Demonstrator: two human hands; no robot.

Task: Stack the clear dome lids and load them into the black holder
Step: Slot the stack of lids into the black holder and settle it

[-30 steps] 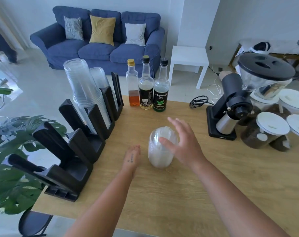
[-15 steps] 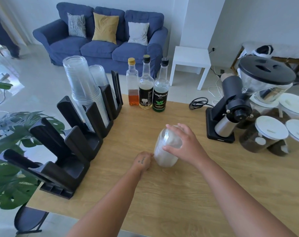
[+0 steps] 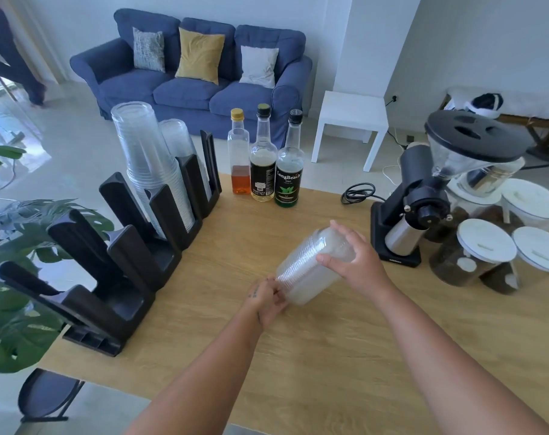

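Observation:
A stack of clear dome lids [image 3: 310,268] is tilted over above the middle of the wooden table [image 3: 329,356], its top leaning to the far right. My right hand [image 3: 358,262] grips the upper end of the stack. My left hand [image 3: 266,298] holds its lower end with the fingertips. The black holder [image 3: 110,277] runs along the table's left edge, with several slots. Its two far slots carry stacks of clear cups [image 3: 150,164]; the near slots show nothing inside.
Three bottles [image 3: 263,161] stand at the table's far edge. A black coffee grinder [image 3: 423,202] and white-lidded jars [image 3: 483,252] fill the right side. A leafy plant [image 3: 18,252] sits left of the holder. A blue sofa is beyond the table.
The lid stack stood upright on the table a second ago. Both hands closed on it, and it now leans over to the right, lifted at its lower end.

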